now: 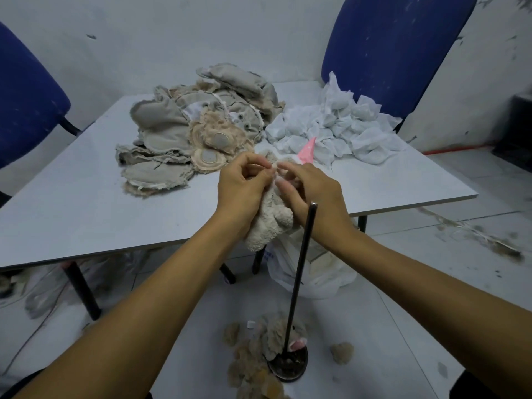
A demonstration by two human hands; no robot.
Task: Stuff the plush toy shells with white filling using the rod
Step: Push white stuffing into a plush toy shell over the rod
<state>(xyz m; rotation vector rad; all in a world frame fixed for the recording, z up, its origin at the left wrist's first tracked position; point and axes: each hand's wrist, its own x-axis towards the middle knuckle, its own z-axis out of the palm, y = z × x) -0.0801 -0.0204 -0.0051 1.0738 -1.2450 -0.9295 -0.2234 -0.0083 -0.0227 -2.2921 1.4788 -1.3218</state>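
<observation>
Both hands hold one plush toy [270, 220] over the near edge of the table [86, 197]. Left hand [241, 185] has fingers curled, thumb and forefinger pinching the toy's top edge; palm wraps its left side. Right hand [311, 191] also has fingers curled, fingertips pinching the same top edge from the right. The toy's cream fuzzy body hangs down between the wrists, below the table edge.

Rod [300, 272]: dark, upright, standing just right of the toy, top near the right wrist, foot on a round base [288, 367] on the floor in front of the table. No hand touches it.

Pile of flat beige shells [190, 125] on the table, beyond the hands to the left. White filling [339, 125] heaped on the table's far right corner, a pink piece [307, 151] at its near edge. Brown fluff clumps [250, 364] on the floor around the base. White bag [311, 272] under the table's near edge, behind the rod. Blue chair [397, 50] behind the table.
</observation>
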